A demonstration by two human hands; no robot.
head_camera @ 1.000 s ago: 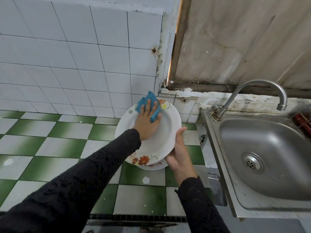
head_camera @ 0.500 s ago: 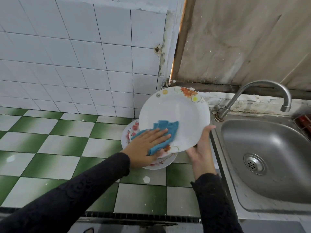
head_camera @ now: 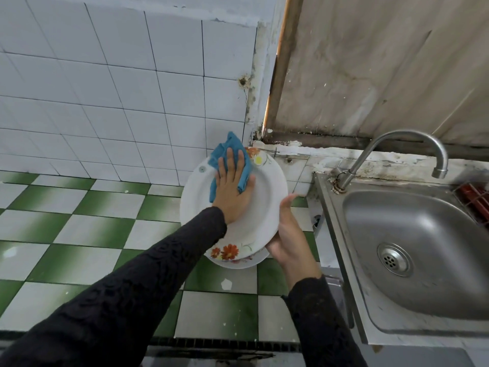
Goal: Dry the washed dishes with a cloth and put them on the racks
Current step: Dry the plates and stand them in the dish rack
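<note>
To our left the checkered counter (head_camera: pixel 79 234) offers a hand wide room, bounded at the back by the tiled wall (head_camera: pixel 105 102). In the middle, the tilted plate (head_camera: pixel 264 207) we hold and the stacked plates (head_camera: pixel 238 263) below it block passage. To our right, the faucet (head_camera: pixel 397 139) arches over the sink (head_camera: pixel 330 221), leaving room beneath its spout.

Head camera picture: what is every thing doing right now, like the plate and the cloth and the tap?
top plate, tilted, held by its right edge.
blue cloth, bunched, pressed on the plate's upper part.
left hand, flat, pressing the cloth.
right hand, gripping the plate's rim.
lower plate, lying under the held one.
tap, off, no water running.
sink, no dishes inside.
</note>
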